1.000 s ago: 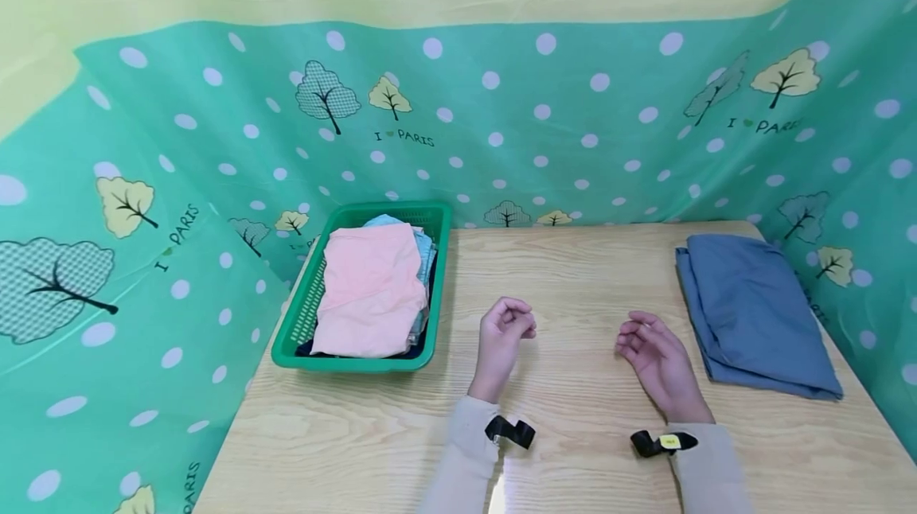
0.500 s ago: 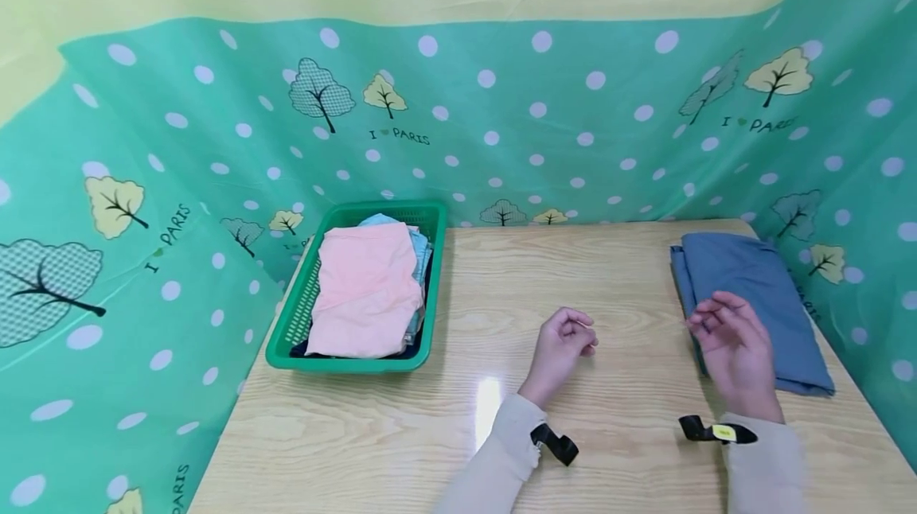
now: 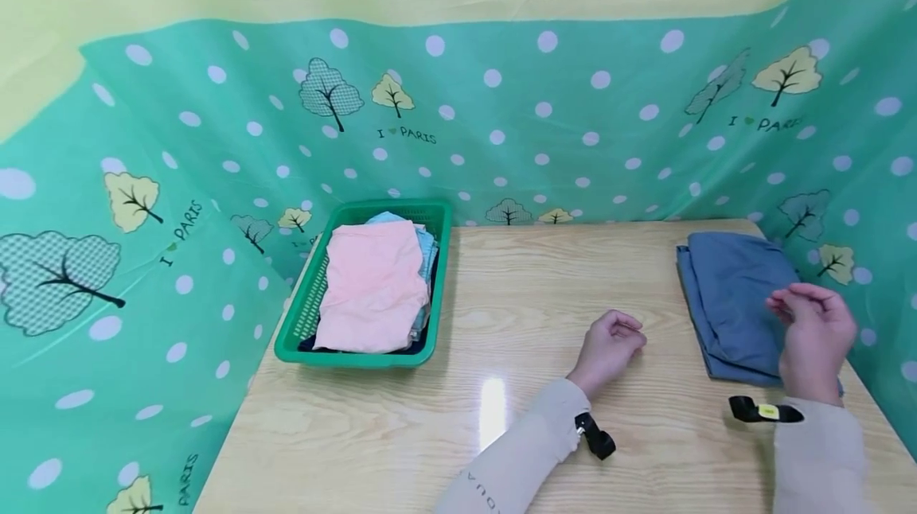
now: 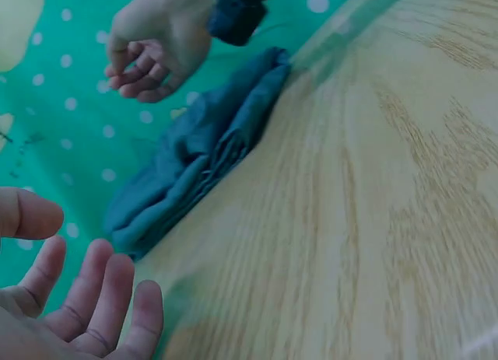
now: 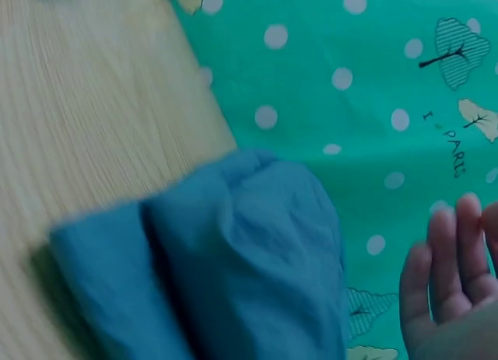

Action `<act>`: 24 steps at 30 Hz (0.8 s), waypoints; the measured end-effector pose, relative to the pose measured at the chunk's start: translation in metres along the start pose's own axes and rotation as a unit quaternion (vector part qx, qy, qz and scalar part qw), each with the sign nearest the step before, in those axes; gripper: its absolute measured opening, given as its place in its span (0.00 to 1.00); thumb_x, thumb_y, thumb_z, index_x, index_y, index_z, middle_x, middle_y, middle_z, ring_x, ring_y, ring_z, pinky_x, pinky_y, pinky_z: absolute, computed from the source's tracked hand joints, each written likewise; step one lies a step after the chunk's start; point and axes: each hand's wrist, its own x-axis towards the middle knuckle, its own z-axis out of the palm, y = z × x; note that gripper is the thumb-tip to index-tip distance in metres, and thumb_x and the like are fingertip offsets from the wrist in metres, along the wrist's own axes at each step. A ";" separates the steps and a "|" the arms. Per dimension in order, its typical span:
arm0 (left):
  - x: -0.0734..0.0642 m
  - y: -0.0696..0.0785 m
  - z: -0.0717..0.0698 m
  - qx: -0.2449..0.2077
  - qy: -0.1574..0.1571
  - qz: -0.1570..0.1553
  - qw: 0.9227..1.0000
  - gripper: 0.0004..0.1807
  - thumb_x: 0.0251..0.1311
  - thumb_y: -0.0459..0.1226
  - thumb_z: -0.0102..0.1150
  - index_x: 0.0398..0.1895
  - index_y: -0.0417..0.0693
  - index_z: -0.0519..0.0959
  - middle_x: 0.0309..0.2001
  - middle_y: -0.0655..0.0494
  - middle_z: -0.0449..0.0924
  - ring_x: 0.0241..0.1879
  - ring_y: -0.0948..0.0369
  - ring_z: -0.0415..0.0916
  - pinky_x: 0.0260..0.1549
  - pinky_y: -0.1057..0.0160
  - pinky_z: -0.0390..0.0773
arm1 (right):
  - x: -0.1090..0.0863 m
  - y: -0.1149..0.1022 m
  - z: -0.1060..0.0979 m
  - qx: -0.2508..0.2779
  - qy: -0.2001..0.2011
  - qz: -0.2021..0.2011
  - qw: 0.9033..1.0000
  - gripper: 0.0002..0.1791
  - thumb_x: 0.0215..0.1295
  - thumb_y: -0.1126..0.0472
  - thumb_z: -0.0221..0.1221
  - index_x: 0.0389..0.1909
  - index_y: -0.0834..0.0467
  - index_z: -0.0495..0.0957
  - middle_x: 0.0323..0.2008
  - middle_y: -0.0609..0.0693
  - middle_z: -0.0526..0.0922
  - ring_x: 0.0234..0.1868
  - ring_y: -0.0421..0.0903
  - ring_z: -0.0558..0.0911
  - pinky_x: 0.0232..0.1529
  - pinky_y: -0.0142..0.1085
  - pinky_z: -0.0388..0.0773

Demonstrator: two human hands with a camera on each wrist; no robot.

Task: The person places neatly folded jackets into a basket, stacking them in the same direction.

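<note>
Folded blue cloth (image 3: 738, 307) lies near the table's right edge in the head view. My right hand (image 3: 817, 339) hovers above its right part, fingers loosely bent and holding nothing. To the left of the cloth, my left hand (image 3: 607, 348) is over bare wood with relaxed, slightly curled fingers and nothing in them. The left wrist view shows the left fingers (image 4: 109, 305) spread, with the blue cloth (image 4: 202, 150) beyond. In the right wrist view the cloth (image 5: 249, 251) shows thick folded layers, apart from the right fingers (image 5: 447, 267).
A green plastic basket (image 3: 443, 283) stands at the left of the table (image 3: 544, 275), filled with folded clothes. A pink garment (image 3: 372, 291) is on top, with light blue fabric (image 3: 427, 247) beside it. Green printed curtain (image 3: 501, 100) surrounds the table's back and sides.
Both hands have moved right across the table. The right hand has gone from left of the blue cloth to over its right part. Basket and cloth stay in place.
</note>
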 end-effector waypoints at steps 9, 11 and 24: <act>0.008 0.001 0.024 0.041 0.032 -0.017 0.999 0.11 0.59 0.31 0.69 0.43 0.53 0.82 0.41 0.64 0.84 0.37 0.74 0.78 0.41 0.73 0.78 | 0.032 0.004 -0.009 -0.362 0.048 -0.027 0.931 0.10 0.73 0.64 0.55 0.42 0.44 0.80 0.35 0.29 0.75 0.38 0.29 0.71 0.42 0.24 0.66; 0.009 0.003 0.027 0.043 0.030 -0.026 0.998 0.14 0.59 0.34 0.68 0.48 0.55 0.82 0.45 0.62 0.84 0.40 0.73 0.79 0.43 0.72 0.79 | 0.038 0.007 -0.014 -0.458 0.029 0.000 0.888 0.13 0.74 0.59 0.51 0.53 0.44 0.78 0.44 0.35 0.76 0.48 0.36 0.74 0.51 0.32 0.68; 0.017 0.014 0.050 -0.025 -0.012 -0.093 0.995 0.34 0.59 0.44 0.67 0.71 0.64 0.70 0.58 0.60 0.80 0.48 0.64 0.80 0.48 0.59 0.83 | 0.061 0.016 -0.033 -0.682 -0.180 0.087 0.704 0.59 0.72 0.41 0.50 0.74 0.79 0.27 0.69 0.90 0.34 0.70 0.87 0.41 0.67 0.75 0.44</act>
